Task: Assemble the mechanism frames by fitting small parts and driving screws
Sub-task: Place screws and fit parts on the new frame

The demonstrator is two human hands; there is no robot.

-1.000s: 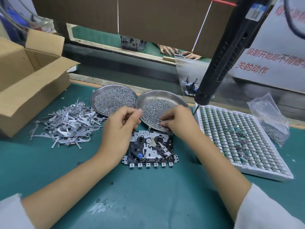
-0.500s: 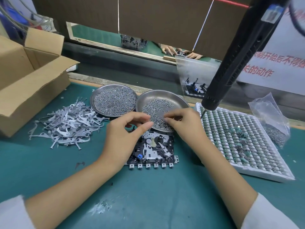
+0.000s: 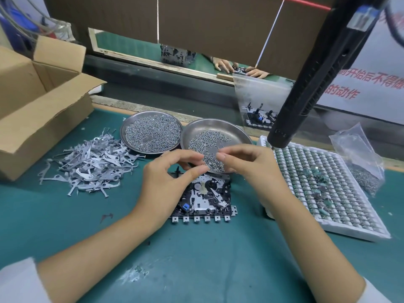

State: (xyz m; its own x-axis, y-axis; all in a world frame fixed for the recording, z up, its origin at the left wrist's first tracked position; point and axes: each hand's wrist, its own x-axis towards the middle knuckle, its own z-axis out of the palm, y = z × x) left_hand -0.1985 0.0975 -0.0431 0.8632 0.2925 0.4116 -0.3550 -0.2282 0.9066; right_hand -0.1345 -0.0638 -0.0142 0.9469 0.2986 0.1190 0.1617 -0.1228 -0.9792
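A black and silver mechanism frame lies flat on the green mat, with a blue part near its left front. My left hand hovers over its left half, thumb and forefinger pinched on what looks like a tiny screw. My right hand is raised over its right half, fingertips drawn together. The two sets of fingertips almost meet above the front rim of the right steel dish, which holds loose screws. Whether the right fingers hold a screw is too small to tell. The black electric screwdriver hangs at the right.
A second steel dish full of screws sits left of the first. Stamped metal levers are heaped at the left, beside an open cardboard box. A white parts tray and plastic bag lie right. Another person's hands work opposite.
Both hands lifted off the frame and the screw dish. Their fingertips came together in the air above the dish's front rim. The frame has stayed in place.
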